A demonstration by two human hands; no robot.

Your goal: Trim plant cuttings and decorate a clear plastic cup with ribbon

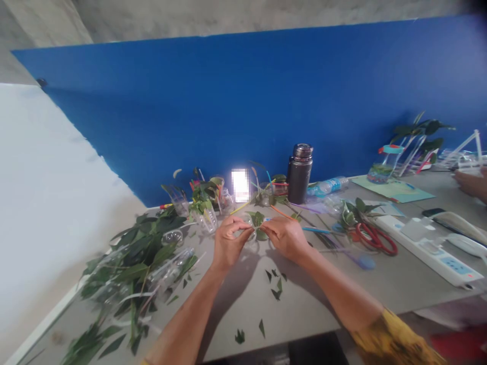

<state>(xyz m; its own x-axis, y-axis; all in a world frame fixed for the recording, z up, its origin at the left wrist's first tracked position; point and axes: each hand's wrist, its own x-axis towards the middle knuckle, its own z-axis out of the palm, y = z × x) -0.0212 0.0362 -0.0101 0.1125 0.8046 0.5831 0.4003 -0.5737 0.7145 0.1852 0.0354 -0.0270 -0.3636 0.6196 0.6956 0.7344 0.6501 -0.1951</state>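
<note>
Above the middle of the grey table, my left hand (232, 239) and my right hand (286, 237) face each other with their fingertips pinched close together. What sits between the fingertips is too small to make out; a thin pale piece seems to show there. Right behind the fingers is a green leaf (257, 219), with clear plastic around it, partly covered by my left hand. Small dark cut leaf pieces (279, 285) lie on the table below my hands, and a few more lie closer to the front edge.
Leafy cuttings (140, 253) and clear plastic pile up on the left. Behind stand clear cups (207, 219) with leaves, a bright blurred screen (240, 185) and a dark flask (300, 175). Rightward lie red-handled scissors (376, 239), a power strip (429, 251) and another person's hand (472, 183).
</note>
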